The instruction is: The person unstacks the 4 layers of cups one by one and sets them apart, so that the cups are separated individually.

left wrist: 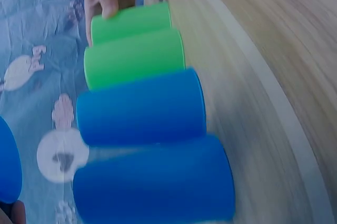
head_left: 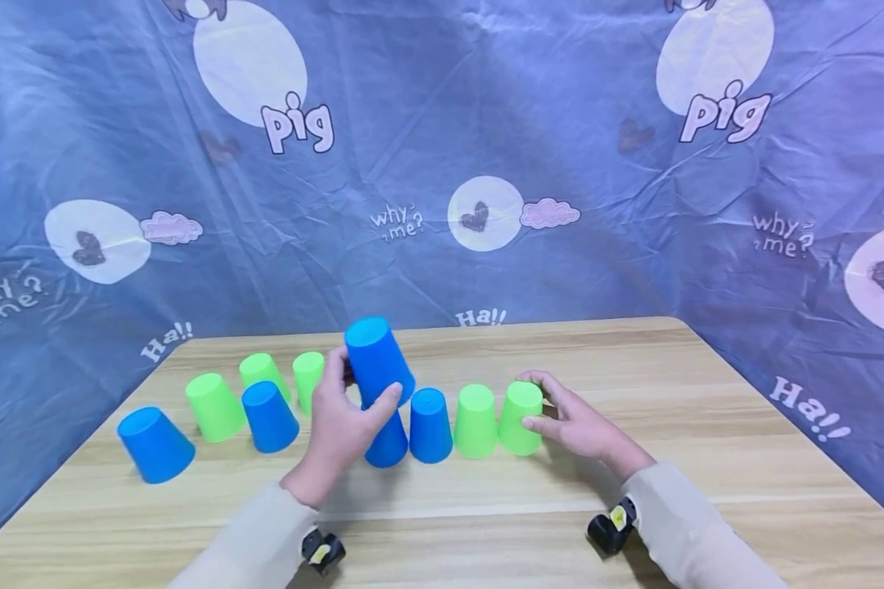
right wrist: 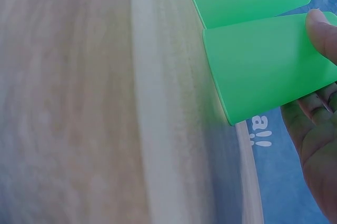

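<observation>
My left hand grips a tilted, upside-down blue cup between thumb and fingers, above the left end of a row. That row has a blue cup, partly hidden by the hand, a second blue cup, a green cup and, at its right end, another green cup. All four stand mouth down, side by side. Around the end green cup my right hand curls its thumb and fingers; the right wrist view shows the thumb on its side.
Left on the wooden table stand two more upside-down blue cups, one at the outer left and one nearer the row. Three green cups stand around and behind them. A blue printed cloth hangs behind the table.
</observation>
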### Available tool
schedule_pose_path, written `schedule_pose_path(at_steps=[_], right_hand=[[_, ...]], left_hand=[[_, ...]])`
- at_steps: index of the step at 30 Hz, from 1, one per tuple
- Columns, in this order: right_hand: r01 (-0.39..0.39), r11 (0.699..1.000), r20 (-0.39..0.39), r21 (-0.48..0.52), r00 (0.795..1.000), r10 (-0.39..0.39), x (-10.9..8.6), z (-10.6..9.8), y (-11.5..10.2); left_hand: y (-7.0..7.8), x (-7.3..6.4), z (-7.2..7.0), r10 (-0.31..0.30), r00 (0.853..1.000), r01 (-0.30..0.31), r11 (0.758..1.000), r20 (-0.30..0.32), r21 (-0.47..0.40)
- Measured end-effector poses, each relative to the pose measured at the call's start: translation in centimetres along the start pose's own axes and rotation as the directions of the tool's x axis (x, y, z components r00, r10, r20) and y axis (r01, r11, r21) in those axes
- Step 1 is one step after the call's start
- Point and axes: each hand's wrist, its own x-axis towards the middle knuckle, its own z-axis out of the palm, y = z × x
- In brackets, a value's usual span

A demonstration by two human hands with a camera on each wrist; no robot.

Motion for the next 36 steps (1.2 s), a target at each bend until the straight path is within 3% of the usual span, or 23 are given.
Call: schedule_pose_path(at_steps=[4, 10, 14, 20, 28, 32, 36], right_hand=[[-0.007, 1.000, 0.003, 0.003, 1.000, 0.007, -0.1, 0.1, 0.0], [-0.003, 1.000, 0.005, -0.011, 1.000, 0.003, 0.0, 0.2, -0.1], [-0.001, 1.000, 0.009, -0.008, 1.000, 0.001, 0.1, 0.2, -0.1], [-0.004, 1.000, -0.003, -0.030, 1.000, 0.004, 0.1, 0.1, 0.0], [0.006, 1.000, 0.000, -0.029, 1.000, -0.006, 0.0, 0.0, 0.2], [0.002, 1.000, -0.001, -0.022, 1.000, -0.002, -0.1, 0.0, 0.2], [-0.002, 1.000, -0.005, -0.015, 1.000, 0.002, 0.0, 0.0, 0.1]], left_hand=[[-0.5, -0.3, -2.2, -0.067, 0.997, 0.069, 0.997, -0.047, 0.043], [-1.6, -0.6, -5.7, -0.069, 0.989, 0.088, 0.986, -0.134, 0.142], [-2.0, -1.0, -8.0, -0.113, 0.976, 0.152, 0.967, -0.188, 0.205], [-3.1, -1.8, -10.7, -0.212, 0.939, 0.287, 0.917, -0.270, 0.278], [-4.7, -2.8, -12.5, -0.294, 0.888, 0.405, 0.864, -0.353, 0.299], [-5.3, -3.5, -13.2, -0.353, 0.860, 0.469, 0.832, -0.369, 0.296], [-5.8, -3.8, -14.0, -0.433, 0.830, 0.541, 0.781, -0.353, 0.313]])
